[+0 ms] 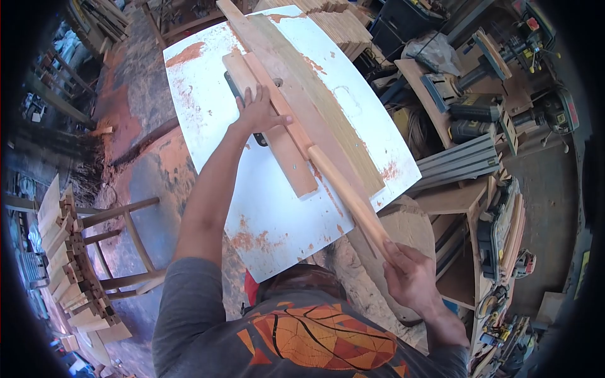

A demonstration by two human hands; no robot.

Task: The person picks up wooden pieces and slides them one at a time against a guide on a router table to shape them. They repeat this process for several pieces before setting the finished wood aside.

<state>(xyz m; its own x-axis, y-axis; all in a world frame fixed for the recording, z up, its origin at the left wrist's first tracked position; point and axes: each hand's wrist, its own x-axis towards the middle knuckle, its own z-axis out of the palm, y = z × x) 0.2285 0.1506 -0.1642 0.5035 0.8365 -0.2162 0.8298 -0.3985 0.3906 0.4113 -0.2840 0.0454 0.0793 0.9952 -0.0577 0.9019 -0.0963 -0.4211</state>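
My left hand (259, 113) lies with fingers spread over a flat wooden board (293, 167), its thumb reaching onto a narrow reddish wood strip (293, 129) alongside. My right hand (408, 276) is closed round the near end of a second, rounded wood strip (350, 194). That strip's far end meets the first strip's near end. Both lie lengthwise beside a long wide plank (343, 129) on a white work surface (271, 236). A small dark round hole or fitting (277, 82) shows by the strip, near my left fingers. A black object is partly hidden beneath my left hand.
Reddish sawdust (252, 238) is scattered on the white surface. A rounded wooden slab (403, 230) stands at its near right. Shelves (454, 205) with tools and grey bars (460, 157) line the right. A wooden frame (129, 242) and stacked wood pieces (72, 277) stand left.
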